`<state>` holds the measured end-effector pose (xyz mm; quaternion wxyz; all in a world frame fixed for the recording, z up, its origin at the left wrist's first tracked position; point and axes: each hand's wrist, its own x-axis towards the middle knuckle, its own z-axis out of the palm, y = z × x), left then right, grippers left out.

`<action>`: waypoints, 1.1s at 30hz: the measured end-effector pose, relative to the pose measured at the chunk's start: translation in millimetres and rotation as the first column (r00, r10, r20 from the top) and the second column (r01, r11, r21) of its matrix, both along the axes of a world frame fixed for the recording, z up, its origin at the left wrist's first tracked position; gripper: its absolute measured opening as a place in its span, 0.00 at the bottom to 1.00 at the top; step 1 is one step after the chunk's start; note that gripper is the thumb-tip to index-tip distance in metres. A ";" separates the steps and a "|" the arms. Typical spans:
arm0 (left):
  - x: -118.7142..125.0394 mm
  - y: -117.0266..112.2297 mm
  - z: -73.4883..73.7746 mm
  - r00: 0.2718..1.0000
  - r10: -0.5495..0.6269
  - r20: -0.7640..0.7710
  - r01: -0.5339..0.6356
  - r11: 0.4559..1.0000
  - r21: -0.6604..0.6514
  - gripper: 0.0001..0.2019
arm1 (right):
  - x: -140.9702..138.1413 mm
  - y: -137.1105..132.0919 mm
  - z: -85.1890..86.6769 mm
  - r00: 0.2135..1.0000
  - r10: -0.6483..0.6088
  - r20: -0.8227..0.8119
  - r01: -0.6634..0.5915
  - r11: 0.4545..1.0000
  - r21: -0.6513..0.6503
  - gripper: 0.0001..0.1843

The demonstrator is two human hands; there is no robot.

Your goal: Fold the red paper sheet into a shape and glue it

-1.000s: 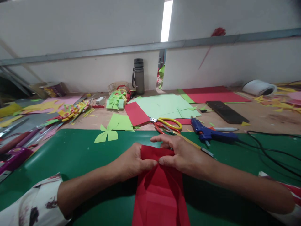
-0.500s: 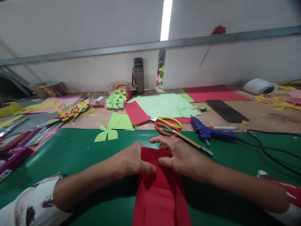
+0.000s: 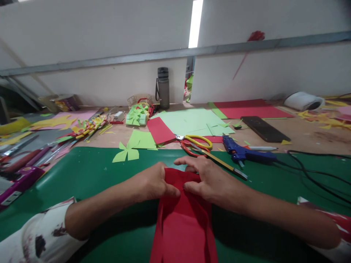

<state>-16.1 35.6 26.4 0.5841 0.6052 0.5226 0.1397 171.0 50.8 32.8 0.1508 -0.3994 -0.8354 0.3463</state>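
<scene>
A long strip of red paper (image 3: 183, 226) lies on the green mat (image 3: 82, 179) and runs toward me. My left hand (image 3: 153, 182) pinches the paper's far end from the left, thumb on top. From the right, my right hand (image 3: 211, 180) pinches the same end, its fingers curled over the far edge. The two thumbs nearly meet at the paper's middle. The paper is creased and folded under both hands.
Behind the hands lie yellow-handled scissors (image 3: 196, 142), a blue glue gun (image 3: 244, 153) with a black cord, a craft knife (image 3: 225, 166) and a phone (image 3: 264, 129). Light green sheets (image 3: 192, 122), red sheets (image 3: 246, 109), cut-outs and a grey bottle (image 3: 163, 87) stand farther back. Tools crowd the left edge.
Both hands keep their pinch on the red paper's far end. The paper's sides have risen a little and the view has shifted slightly.
</scene>
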 end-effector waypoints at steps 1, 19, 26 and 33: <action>-0.4 0.1 0.0 1.000 -0.003 0.014 0.003 1.000 -0.005 0.05 | 0.4 0.4 0.0 1.000 0.000 -0.002 0.000 1.000 0.003 0.28; 4.4 -2.1 -2.1 0.971 0.096 0.219 -0.103 0.994 0.021 0.05 | 2.6 10.5 4.6 0.985 -0.137 -0.103 0.133 0.990 -0.038 0.31; 1.9 -1.0 8.8 0.944 0.217 0.247 -0.238 0.969 0.060 0.12 | -3.7 2.4 9.3 0.907 -0.342 -0.247 0.238 0.898 -0.369 0.49; -0.8 1.4 2.4 0.917 0.186 0.353 -0.210 0.977 0.031 0.16 | -6.2 4.8 2.0 0.825 -0.438 -0.357 0.193 0.813 -0.550 0.53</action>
